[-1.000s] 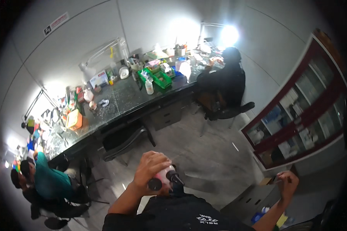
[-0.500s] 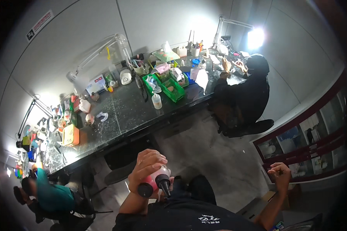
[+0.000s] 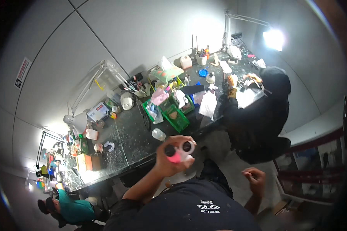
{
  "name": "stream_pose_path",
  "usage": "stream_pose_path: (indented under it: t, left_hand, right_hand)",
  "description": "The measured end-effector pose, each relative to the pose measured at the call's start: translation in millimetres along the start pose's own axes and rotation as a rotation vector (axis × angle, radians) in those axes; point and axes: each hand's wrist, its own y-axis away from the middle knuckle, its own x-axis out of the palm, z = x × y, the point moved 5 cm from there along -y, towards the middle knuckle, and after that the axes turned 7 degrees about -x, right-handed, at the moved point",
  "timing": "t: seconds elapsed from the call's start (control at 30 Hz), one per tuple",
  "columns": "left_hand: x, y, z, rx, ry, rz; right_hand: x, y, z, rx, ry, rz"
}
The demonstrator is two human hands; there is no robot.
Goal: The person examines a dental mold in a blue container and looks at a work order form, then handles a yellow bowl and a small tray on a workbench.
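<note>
the left hand (image 3: pixel 166 164) hugs two black-topped bottles (image 3: pixel 175 158), a green bin (image 3: pixel 182 126) at its twelve o'clock. the right hand (image 3: pixel 255 179) is curled; cannot tell what's inside.

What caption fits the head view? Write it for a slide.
Left grip holding two dark-capped bottles beside a cluttered dark workbench; a person in black sits near a lit lamp.

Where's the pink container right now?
Head view, just below centre: the pink container is in the left hand, beside a second dark-capped container, below and right of the whitish bottle on the bench.
</note>
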Motion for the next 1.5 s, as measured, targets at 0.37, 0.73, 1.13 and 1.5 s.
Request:
stream_pose_path:
  t: [0.37,0.73,1.13,1.5]
  left_hand:
    - [-7.6,-133.4,77.7,-0.178,-0.207,-0.586]
    - [-151.6,-154.1,118.4,-0.348,0.217,-0.987]
    - [-220.9,-199.1,157.8,-0.259,0.102,-0.946]
    - [-215.9,-247.8,180.3,-0.346,0.118,-0.616]
  right_hand:
    - [215.3,-271.2,94.7,-0.305,0.024,0.706]
    - [330.5,-407.4,123.1,-0.565,0.057,0.959]
    - [411.7,-569.8,-123.8,-0.222,0.918,0.629]
    - [416.6,-498.3,66.8,-0.351,0.158,0.935]
